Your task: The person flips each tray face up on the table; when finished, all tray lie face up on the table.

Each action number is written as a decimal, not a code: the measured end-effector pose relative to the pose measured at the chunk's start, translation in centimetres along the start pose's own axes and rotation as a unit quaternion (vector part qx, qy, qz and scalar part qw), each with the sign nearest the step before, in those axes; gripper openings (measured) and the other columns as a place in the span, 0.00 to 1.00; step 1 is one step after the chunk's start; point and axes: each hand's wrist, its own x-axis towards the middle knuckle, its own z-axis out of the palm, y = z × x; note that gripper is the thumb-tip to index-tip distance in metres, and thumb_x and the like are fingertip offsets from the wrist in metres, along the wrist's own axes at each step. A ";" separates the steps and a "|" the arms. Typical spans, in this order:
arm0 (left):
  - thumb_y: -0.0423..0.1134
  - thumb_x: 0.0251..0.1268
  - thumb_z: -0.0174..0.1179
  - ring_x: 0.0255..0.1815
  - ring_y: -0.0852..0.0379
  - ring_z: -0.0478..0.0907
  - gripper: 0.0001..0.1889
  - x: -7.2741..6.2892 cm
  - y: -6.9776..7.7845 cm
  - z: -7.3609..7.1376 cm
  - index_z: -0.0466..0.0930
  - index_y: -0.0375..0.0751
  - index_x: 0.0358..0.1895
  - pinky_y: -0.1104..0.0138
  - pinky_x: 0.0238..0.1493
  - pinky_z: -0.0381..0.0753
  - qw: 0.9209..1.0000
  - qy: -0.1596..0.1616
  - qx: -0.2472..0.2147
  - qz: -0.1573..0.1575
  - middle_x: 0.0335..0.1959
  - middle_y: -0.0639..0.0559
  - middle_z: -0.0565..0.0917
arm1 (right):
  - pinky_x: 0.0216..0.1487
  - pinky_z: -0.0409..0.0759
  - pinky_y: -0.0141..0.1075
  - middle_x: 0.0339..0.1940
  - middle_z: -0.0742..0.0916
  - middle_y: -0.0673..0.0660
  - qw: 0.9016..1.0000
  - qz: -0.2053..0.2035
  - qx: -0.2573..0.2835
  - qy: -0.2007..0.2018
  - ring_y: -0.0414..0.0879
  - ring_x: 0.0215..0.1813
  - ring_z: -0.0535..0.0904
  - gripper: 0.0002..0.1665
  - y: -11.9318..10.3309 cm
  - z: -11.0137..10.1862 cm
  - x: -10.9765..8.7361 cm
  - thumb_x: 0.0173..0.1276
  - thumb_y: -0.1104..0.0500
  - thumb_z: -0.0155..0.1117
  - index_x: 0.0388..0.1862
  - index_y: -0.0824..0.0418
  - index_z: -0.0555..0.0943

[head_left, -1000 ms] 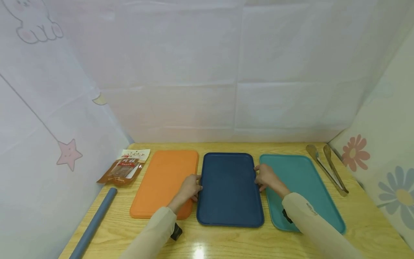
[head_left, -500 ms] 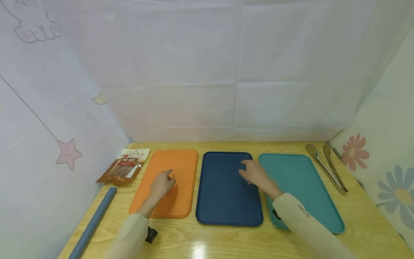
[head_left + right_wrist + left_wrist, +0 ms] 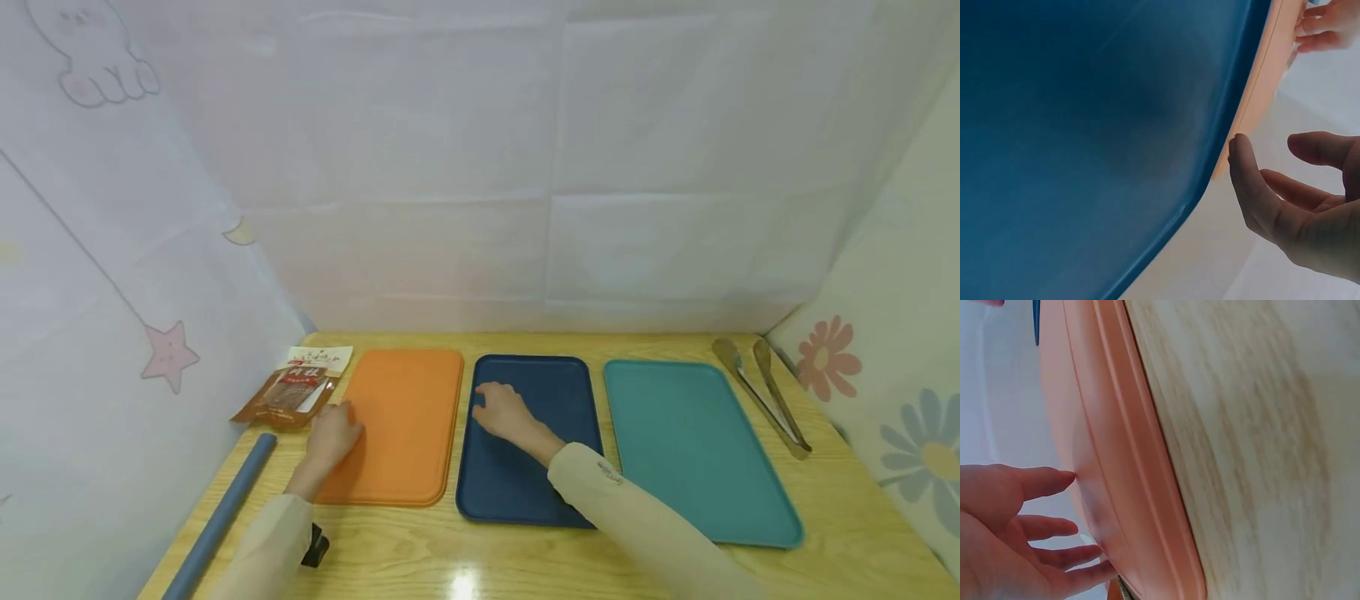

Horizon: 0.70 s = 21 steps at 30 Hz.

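Note:
On the left of the table lies an orange tray (image 3: pixel 405 425), which looks like a stack with a doubled rim. My left hand (image 3: pixel 332 435) is at its left side, fingers spread and nearly straight in the left wrist view, close to the rim; whether they touch it I cannot tell. A dark blue tray (image 3: pixel 536 400) lies in the middle. Above its left part hovers my right hand (image 3: pixel 504 412), holding nothing, its fingers loosely bent in the right wrist view. To the right is a teal tray (image 3: pixel 690 450), away from both hands.
Brown snack packages (image 3: pixel 296 387) lie at the back left beside the orange tray. A blue-grey roll (image 3: pixel 225 512) runs along the left table edge. Metal tongs (image 3: pixel 765 400) lie at the right. Printed cloth walls (image 3: pixel 450 167) surround the table's back and sides.
Both hands have let go of the dark blue tray's sides. The left hand has moved left across the orange tray to its left edge; the right hand has moved left over the blue tray.

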 end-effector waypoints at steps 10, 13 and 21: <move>0.36 0.65 0.58 0.49 0.26 0.73 0.19 0.4 -1.2 0.2 0.75 0.18 0.47 0.38 0.51 0.66 1.000 -0.022 0.002 0.014 0.41 0.24 0.79 | 0.11 0.59 0.29 0.08 0.68 0.48 0.998 -0.034 0.046 -0.031 0.38 0.08 0.56 0.28 -1.9 3.9 2.6 0.72 0.65 0.51 0.70 0.70 0.66; 0.36 0.66 0.58 0.50 0.26 0.72 0.20 0.6 -1.3 0.1 0.74 0.17 0.49 0.36 0.51 0.65 0.999 -0.029 0.001 0.019 0.44 0.23 0.79 | 0.13 0.59 0.29 0.10 0.68 0.48 0.998 -0.029 0.043 -0.037 0.39 0.09 0.57 0.28 -2.3 4.6 3.0 0.72 0.65 0.51 0.70 0.71 0.66; 0.37 0.68 0.56 0.55 0.24 0.69 0.24 1.0 -1.2 -0.1 0.71 0.15 0.55 0.33 0.56 0.61 0.998 -0.049 0.007 0.030 0.50 0.21 0.76 | 0.18 0.62 0.32 0.15 0.68 0.52 0.999 -0.017 -0.025 -0.017 0.43 0.14 0.59 0.09 -2.9 5.7 3.3 0.70 0.66 0.53 0.28 0.64 0.76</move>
